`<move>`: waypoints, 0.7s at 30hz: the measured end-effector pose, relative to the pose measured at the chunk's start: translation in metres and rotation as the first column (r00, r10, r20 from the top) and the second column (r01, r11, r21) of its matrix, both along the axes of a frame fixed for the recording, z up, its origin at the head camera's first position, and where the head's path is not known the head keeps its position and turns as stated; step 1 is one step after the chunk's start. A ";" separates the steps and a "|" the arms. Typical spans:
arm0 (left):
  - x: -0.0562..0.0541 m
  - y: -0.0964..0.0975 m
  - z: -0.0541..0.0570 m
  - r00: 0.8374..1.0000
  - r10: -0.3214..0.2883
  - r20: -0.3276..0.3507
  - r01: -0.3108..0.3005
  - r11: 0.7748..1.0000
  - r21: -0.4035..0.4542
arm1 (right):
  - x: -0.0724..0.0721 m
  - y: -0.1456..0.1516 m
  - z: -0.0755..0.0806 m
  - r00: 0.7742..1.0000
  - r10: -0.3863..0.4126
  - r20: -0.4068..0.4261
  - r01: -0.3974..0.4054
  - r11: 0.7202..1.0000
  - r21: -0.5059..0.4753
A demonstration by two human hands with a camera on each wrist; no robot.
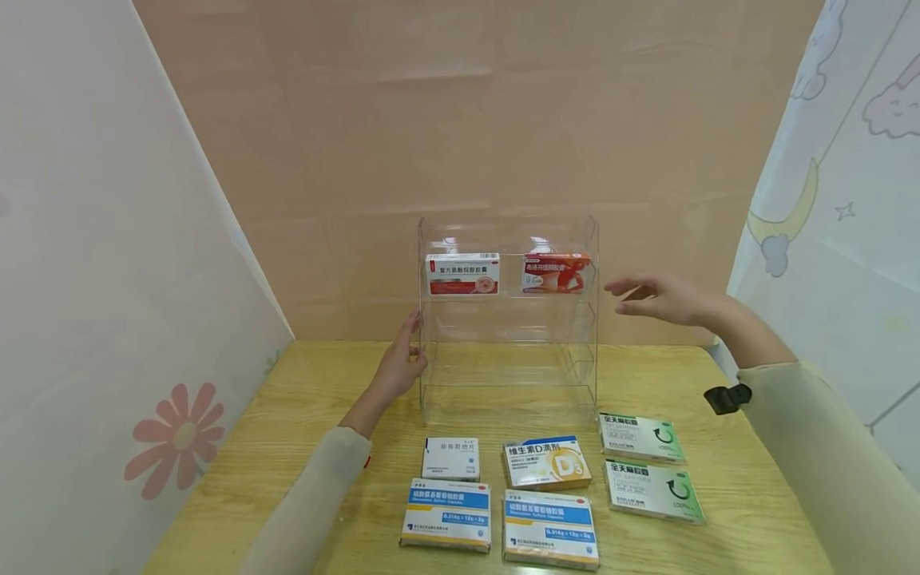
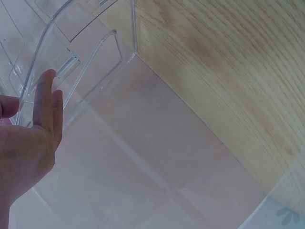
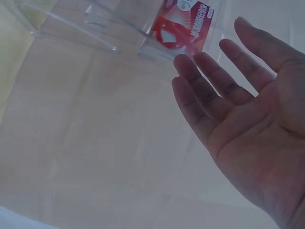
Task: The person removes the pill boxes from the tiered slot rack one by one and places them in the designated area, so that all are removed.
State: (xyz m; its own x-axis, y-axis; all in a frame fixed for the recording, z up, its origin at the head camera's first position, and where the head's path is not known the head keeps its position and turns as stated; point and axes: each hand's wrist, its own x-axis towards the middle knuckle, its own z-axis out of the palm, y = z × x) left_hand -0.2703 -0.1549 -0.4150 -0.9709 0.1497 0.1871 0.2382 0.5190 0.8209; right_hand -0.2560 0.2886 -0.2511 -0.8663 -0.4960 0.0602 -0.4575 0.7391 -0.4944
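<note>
A clear plastic display rack (image 1: 509, 395) with stepped shelves stands on the table. On an upper shelf are a white and red medicine box (image 1: 463, 274) at the left and a red-orange medicine box (image 1: 555, 273) at the right. My left hand (image 1: 397, 363) is at the rack's left side, its fingers (image 2: 44, 98) straight along the outside of the panel and the thumb at its front edge. To the right of the rack, my right hand (image 1: 664, 298) hangs in the air with nothing in it. Its fingertips point toward the red-orange box, whose end shows in the right wrist view.
Before the rack lie a small white box (image 1: 450, 459), an orange-white vitamin D box (image 1: 546, 463) and two blue-white boxes (image 1: 446, 515). Two green-white boxes (image 1: 642, 438) lie at the right. Behind the wooden table (image 1: 323, 383) hangs a peach backdrop (image 1: 460, 120), with patterned sheets at both sides.
</note>
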 end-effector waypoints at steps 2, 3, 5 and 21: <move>0.000 0.000 0.000 1.000 -0.001 -0.004 0.001 1.000 -0.002 | -0.006 -0.007 0.007 1.000 0.009 -0.019 -0.009 1.000 -0.015; 0.000 0.000 0.000 1.000 -0.002 -0.006 0.002 1.000 -0.001 | -0.009 -0.010 0.010 1.000 0.009 -0.029 -0.010 1.000 -0.019; 0.001 0.000 0.001 1.000 -0.004 -0.010 0.004 1.000 -0.001 | -0.014 -0.017 0.015 0.999 0.001 -0.046 -0.003 1.000 -0.027; 0.002 0.000 0.006 1.000 -0.001 -0.011 0.001 1.000 -0.019 | -0.048 -0.059 0.032 0.993 -0.105 -0.059 0.105 0.994 0.000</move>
State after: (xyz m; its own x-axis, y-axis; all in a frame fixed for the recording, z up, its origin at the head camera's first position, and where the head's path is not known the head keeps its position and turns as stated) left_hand -0.2680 -0.1546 -0.4092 -0.9688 0.1539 0.1945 0.2472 0.5339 0.8086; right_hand -0.3041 0.2294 -0.2193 -0.9085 -0.4027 0.1116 -0.4057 0.7858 -0.4668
